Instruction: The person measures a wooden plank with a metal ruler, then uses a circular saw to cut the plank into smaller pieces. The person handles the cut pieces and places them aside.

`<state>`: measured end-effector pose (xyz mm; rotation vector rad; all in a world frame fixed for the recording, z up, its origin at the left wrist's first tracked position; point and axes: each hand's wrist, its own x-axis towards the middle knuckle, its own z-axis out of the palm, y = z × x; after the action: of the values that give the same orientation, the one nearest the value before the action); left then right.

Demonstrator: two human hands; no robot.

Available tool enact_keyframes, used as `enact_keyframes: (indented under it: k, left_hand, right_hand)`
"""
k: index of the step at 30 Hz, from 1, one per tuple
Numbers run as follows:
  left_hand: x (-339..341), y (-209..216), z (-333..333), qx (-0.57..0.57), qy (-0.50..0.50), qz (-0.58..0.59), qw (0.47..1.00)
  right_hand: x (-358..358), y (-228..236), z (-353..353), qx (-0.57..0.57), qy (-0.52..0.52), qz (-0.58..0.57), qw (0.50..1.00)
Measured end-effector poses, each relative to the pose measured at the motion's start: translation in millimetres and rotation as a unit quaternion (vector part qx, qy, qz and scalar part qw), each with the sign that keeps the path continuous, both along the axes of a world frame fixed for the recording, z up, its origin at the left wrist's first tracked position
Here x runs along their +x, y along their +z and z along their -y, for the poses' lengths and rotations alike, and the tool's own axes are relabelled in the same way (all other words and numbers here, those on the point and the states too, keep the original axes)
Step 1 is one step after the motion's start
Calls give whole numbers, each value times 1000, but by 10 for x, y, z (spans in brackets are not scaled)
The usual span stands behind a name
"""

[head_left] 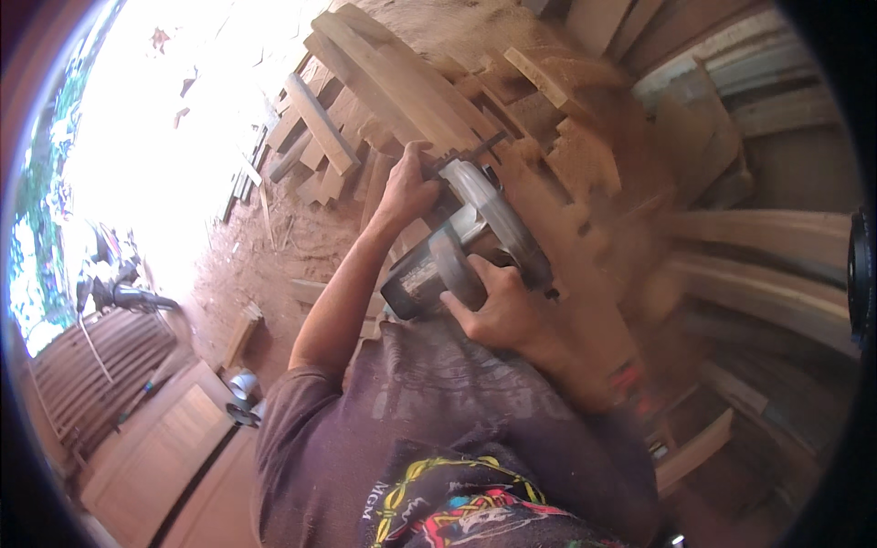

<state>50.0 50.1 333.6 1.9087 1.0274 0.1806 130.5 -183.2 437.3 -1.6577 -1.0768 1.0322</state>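
Observation:
A dark circular saw (438,265) with a grey metal blade guard (507,219) lies across a long wooden board (402,78) in front of my body. My right hand (507,306) is wrapped around its rear handle. At the saw's front left, my left hand (408,187) is closed by the front of the base, near a thin metal bar (480,148) that sticks out to the right. Whether its fingers also press on the board is hidden. The blade's cutting edge cannot be seen.
Offcuts and short wood strips (320,123) lie heaped left of the board. More sawdust-covered pieces (585,155) lie to the right. Large planks (758,233) are stacked along the right side. A panelled wooden door (169,447) lies at lower left, with a motorbike (119,288) beyond it.

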Motion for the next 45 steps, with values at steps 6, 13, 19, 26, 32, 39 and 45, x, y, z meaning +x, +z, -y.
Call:
enact_keyframes:
  k: [6, 13, 19, 26, 32, 39, 45]
  left_hand:
    - [5, -6, 8, 15, -10, 29, 999]
    - [27, 13, 7, 0, 3, 28, 1000]
    - [12, -14, -10, 15, 1, 30, 999]
    - [17, 52, -27, 7, 4, 27, 1000]
    - [13, 10, -92, 41, -1, 29, 999]
    - [4, 60, -152, 18, -8, 26, 999]
    - [14, 109, -198, 17, -5, 25, 1000]
  right_hand:
    - [-2, 33, -8, -4, 5, -2, 1000]
    - [28, 115, -43, -31, 11, -3, 999]
    - [9, 182, -69, -41, 2, -25, 999]
    - [7, 177, -83, -60, 7, -19, 998]
    - [7, 220, -143, -55, 6, -21, 998]
    - [1, 211, -194, -41, -1, -11, 999]
    - [-1, 180, -233, -32, -2, -3, 999]
